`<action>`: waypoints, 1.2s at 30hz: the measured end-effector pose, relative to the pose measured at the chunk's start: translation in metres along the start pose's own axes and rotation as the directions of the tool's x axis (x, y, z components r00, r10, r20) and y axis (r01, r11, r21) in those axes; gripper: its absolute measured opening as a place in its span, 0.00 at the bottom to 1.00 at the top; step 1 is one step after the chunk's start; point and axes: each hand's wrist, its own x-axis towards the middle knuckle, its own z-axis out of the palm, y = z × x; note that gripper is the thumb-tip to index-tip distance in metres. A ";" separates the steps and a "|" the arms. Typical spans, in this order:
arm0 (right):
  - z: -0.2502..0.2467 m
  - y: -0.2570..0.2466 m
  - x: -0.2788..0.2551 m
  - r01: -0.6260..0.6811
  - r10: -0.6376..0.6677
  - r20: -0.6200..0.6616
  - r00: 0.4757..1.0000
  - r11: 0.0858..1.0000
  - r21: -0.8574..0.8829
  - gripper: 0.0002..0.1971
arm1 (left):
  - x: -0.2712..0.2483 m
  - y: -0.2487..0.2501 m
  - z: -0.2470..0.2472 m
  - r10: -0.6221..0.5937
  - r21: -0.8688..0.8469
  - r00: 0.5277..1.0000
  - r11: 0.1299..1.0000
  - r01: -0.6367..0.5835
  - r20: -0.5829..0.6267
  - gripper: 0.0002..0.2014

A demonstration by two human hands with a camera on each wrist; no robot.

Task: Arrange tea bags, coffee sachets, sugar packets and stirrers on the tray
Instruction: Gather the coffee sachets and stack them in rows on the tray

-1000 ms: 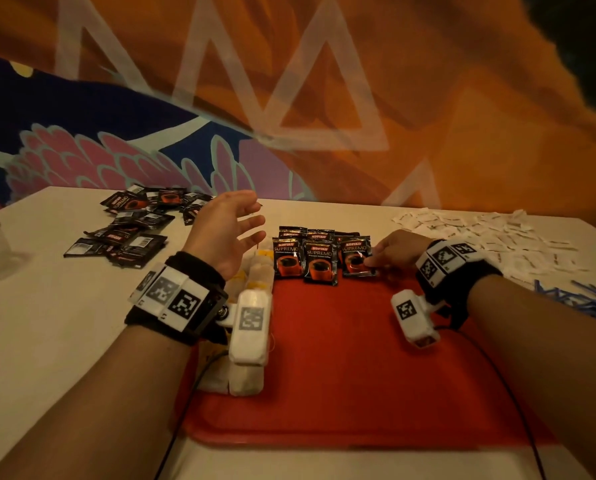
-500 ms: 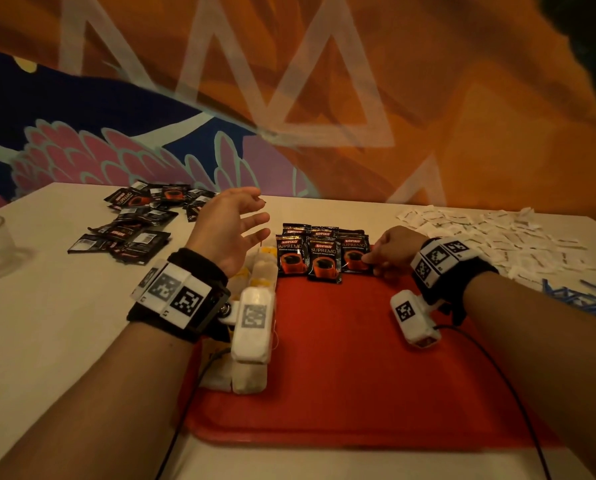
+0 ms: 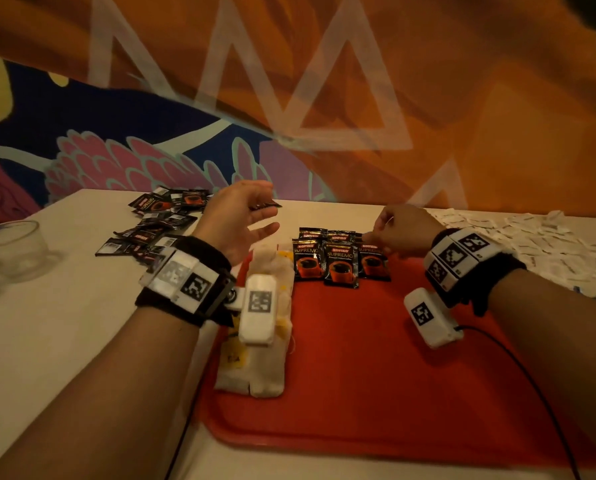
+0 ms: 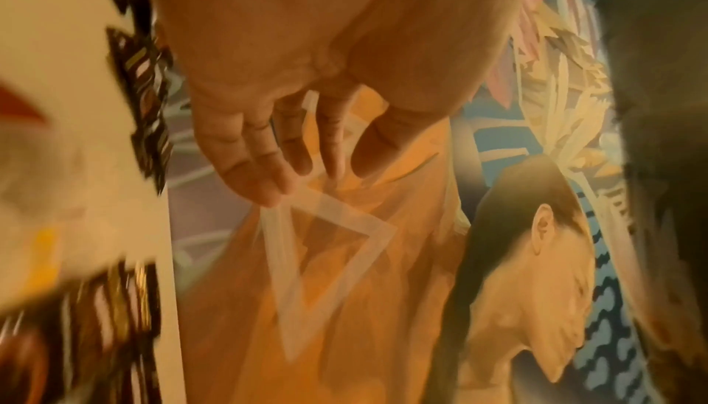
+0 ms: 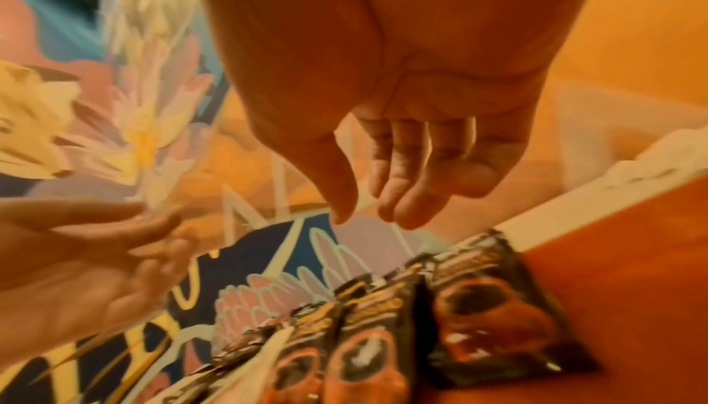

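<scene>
Both hands [image 3: 241, 216] lifted above coffee sachets [image 3: 339, 261] on tray [image 3: 358, 393].

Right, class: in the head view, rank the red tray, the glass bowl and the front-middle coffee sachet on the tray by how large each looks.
1. Red tray, by far the largest.
2. Glass bowl, cut off at the left edge, so its full size is unsure.
3. Front-middle coffee sachet, the smallest.

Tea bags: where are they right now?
Head view: the tea bags lie in a row along the left edge of the red tray, left of the coffee sachets, partly hidden under the left wrist's camera.
</scene>
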 end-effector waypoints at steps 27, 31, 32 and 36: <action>0.038 -0.117 -0.060 0.456 -0.438 0.326 0.838 0.890 0.025 0.08 | 0.059 -0.002 -0.138 -0.373 0.861 0.924 -0.495 -0.119 -0.087 0.33; 0.045 -0.135 -0.069 0.475 -0.444 0.372 0.815 0.880 0.011 0.09 | 0.009 -0.004 -0.142 -0.418 0.901 0.908 -0.390 -0.188 0.009 0.33; 0.047 -0.140 -0.071 0.474 -0.443 0.385 0.810 0.880 0.017 0.09 | -0.001 -0.006 -0.145 -0.421 0.908 0.907 -0.371 -0.193 0.020 0.34; 0.049 -0.151 -0.077 0.489 -0.460 0.414 0.786 0.872 0.041 0.09 | -0.014 0.001 -0.158 -0.345 0.929 0.938 -0.342 -0.142 0.017 0.44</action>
